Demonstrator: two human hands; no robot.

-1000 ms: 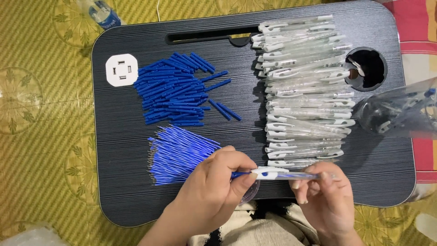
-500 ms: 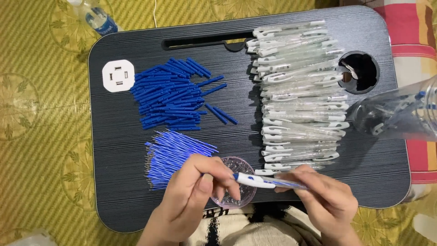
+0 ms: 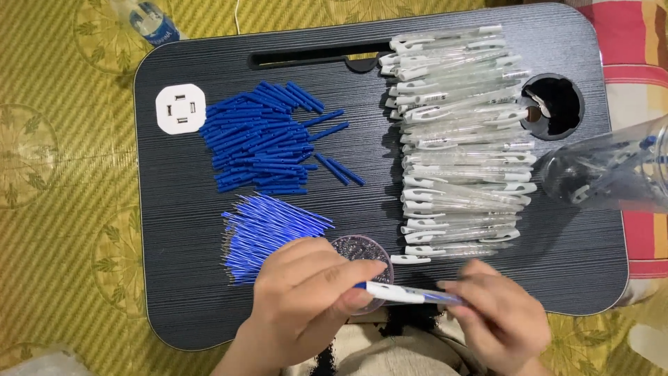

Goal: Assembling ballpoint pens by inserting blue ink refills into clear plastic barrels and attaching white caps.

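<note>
Two hands at the bottom of the frame, one pen [image 3: 407, 295] between them. Left hand [image 3: 306, 299] has thumb and fingers pinched on the pen's white clip end; right hand [image 3: 497, 317] is closed round the clear, blue-cored end, slightly motion-blurred. Pen lies roughly horizontal over the near edge of the lap desk [image 3: 174, 278], which is black, ribbed in texture, with rounded corners.

Counts:
- 1 small round clear dish [image 3: 362, 252], glittery contents too small to make out, just behind the left fingers.
- 1 fan of thin blue refills [image 3: 268, 233], lower left of centre, too many to count.
- 1 heap of short blue plastic tubes [image 3: 261, 150], upper left of centre, dozens; several strays to its right.
- 1 stack of clear pen barrels [image 3: 459, 139] with white clips, right of centre, roughly thirty, laid crosswise.
- 1 white octagonal socket block [image 3: 180, 108], upper left.
- 1 round cup hole [image 3: 553, 106], upper right; 1 long slot [image 3: 316, 57] along the top edge.
- 1 clear plastic jar [image 3: 612, 174] on its side at the right edge.
- 1 plastic bottle [image 3: 149, 19] off the desk, top left, on a yellow patterned mat [image 3: 62, 174].
</note>
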